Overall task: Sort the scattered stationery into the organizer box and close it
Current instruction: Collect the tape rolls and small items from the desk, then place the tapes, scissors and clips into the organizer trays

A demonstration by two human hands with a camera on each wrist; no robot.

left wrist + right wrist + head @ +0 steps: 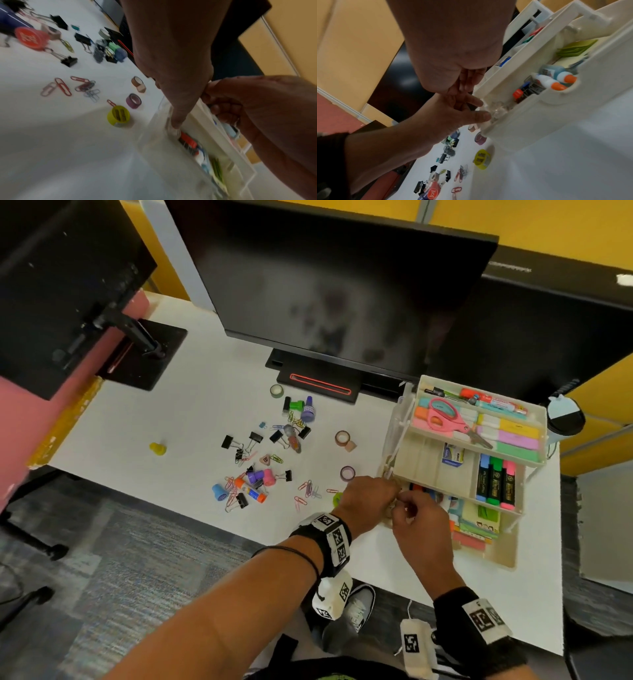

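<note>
The cream organizer box (507, 559) stands open at the table's right with its tiers fanned out, holding scissors, highlighters, sticky notes and glue. Both hands meet at the bottom tier's front left corner. My left hand (394, 498) (483, 109) pinches a small clear thing (496, 111) in that corner compartment between thumb and forefinger. My right hand (407, 510) (221, 106) is against it with fingers curled; anything it holds is hidden. Paper clips (308, 491), binder clips (253, 438), stamps (267, 477), tape rolls (342, 437) and a yellow sharpener (118, 116) lie scattered to the left.
A dark monitor (342, 285) rises behind the clutter, its stand (318, 385) close to the far items. A second monitor base (144, 354) sits far left. A lidded cup (563, 416) stands right of the box. A small yellow piece (158, 448) lies alone at left.
</note>
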